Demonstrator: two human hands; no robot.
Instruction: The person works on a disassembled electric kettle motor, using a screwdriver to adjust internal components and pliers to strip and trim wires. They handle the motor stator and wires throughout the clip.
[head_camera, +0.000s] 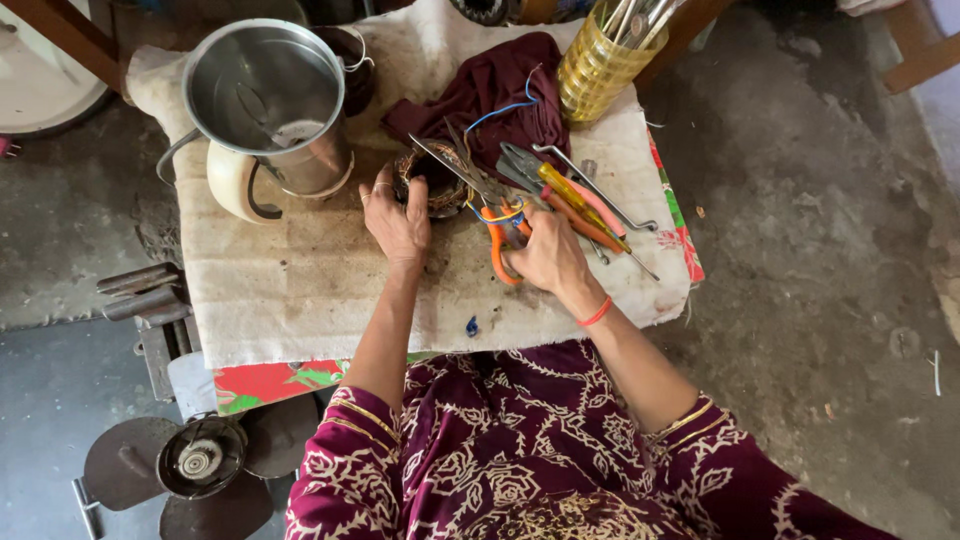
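- One low table (300, 300) draped in a stained cream cloth fills the middle of the view.
- A large shiny steel jug (268, 100) with a cream plastic base stands at its far left corner.
- A crumpled maroon cloth (490, 95) lies at the far middle, beside a yellow woven basket (597, 65) of tools.
- The left hand (397, 222) rests, fingers loosely curled, on a round copper-wound motor coil (432, 180) near the table's centre. The coil looks heavy and rigid, with fine, fragile wire; its outer ring seems the safest place to grip.
- The right hand (545, 255) is closed through the loops of orange-handled scissors (480, 200), blades parted and pointing at the coil.
- Loose screwdrivers and a spanner (590, 205) lie just right of the scissors.
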